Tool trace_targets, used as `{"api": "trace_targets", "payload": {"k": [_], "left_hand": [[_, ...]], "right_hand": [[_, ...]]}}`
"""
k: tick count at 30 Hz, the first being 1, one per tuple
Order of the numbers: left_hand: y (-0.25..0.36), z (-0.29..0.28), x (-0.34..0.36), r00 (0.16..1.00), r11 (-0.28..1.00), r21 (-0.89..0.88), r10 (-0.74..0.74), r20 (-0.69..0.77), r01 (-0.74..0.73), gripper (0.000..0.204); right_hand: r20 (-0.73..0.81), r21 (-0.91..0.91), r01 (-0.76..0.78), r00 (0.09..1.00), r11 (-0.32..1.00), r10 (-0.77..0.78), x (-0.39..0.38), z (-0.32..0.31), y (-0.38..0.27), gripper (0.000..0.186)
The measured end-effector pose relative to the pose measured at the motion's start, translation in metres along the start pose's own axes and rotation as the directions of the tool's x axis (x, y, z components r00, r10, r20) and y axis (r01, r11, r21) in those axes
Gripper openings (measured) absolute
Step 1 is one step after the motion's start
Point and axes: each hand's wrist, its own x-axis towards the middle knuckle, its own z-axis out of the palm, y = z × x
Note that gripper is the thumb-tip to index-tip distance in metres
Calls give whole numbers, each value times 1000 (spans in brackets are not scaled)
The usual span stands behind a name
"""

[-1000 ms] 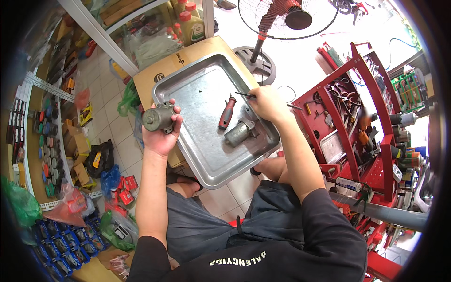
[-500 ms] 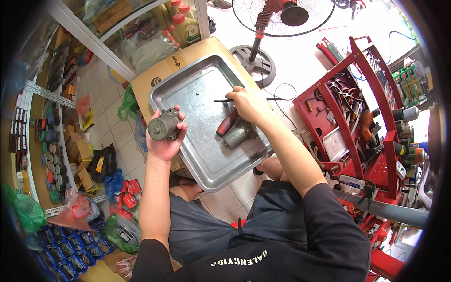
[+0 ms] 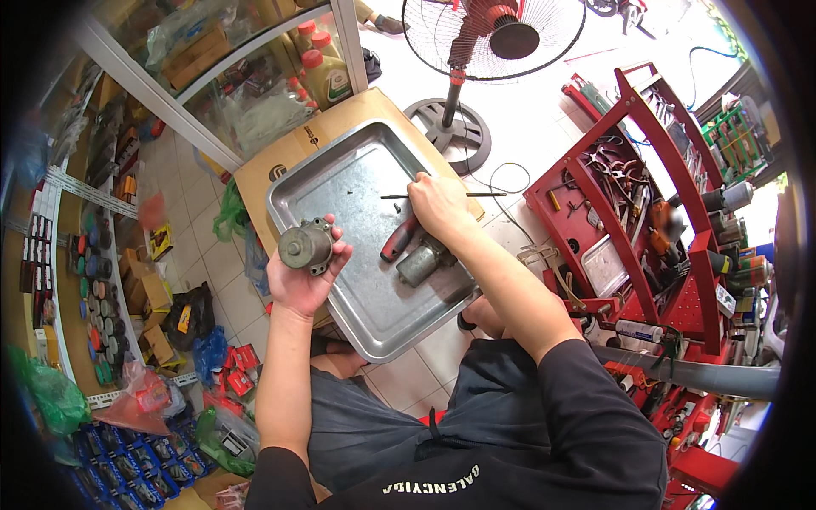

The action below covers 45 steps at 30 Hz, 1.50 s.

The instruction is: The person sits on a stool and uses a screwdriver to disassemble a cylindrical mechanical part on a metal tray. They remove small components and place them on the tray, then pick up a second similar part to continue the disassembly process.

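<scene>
My left hand (image 3: 304, 285) is wrapped round a small cylindrical metal motor (image 3: 306, 246), its rounded end toward me, above the left side of a shallow metal tray (image 3: 374, 327). My right hand (image 3: 438, 206) is closed on a thin dark rod (image 3: 484, 195), which sticks out on both sides of the fist over the tray's far right part. Just below that fist lies a red-and-black tool handle (image 3: 399, 240); its other end is hidden by the hand. Beside it in the tray rests a second metal motor (image 3: 421, 262), partly covered by my right wrist.
Two small dark screws (image 3: 349, 192) lie in the tray, which stands on a cardboard box (image 3: 255, 183). A standing fan (image 3: 501, 42) is beyond. On the right is a red tool cart (image 3: 612, 204); shelves (image 3: 93, 280) of small goods line the left.
The view has shifted slightly. My left hand has brought its motor a little to the right over the tray and tilted it slightly. My right hand keeps the rod in nearly the same place.
</scene>
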Motion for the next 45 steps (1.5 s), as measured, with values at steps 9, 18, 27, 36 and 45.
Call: {"api": "trace_targets", "payload": {"k": [9, 18, 27, 36, 45], "left_hand": [[-18, 15, 3, 993, 980, -182, 93, 76, -78, 56], [-21, 6, 6, 976, 984, -94, 163, 142, -151, 67], [-29, 20, 7, 970, 928, 283, 228, 82, -242, 78], [-24, 7, 3, 945, 878, 351, 298, 133, -326, 77], [-25, 17, 3, 934, 901, 262, 305, 184, -346, 78]], "right_hand": [[-17, 654, -5, 1000, 757, 21, 1, -56, 9, 24], [118, 959, -14, 927, 283, -356, -26, -102, -62, 21], [74, 966, -54, 995, 252, -72, -30, -104, -73, 22], [265, 933, -212, 951, 292, -157, -30, -112, -67, 23], [148, 883, -90, 985, 460, -91, -33, -120, -69, 23]]}}
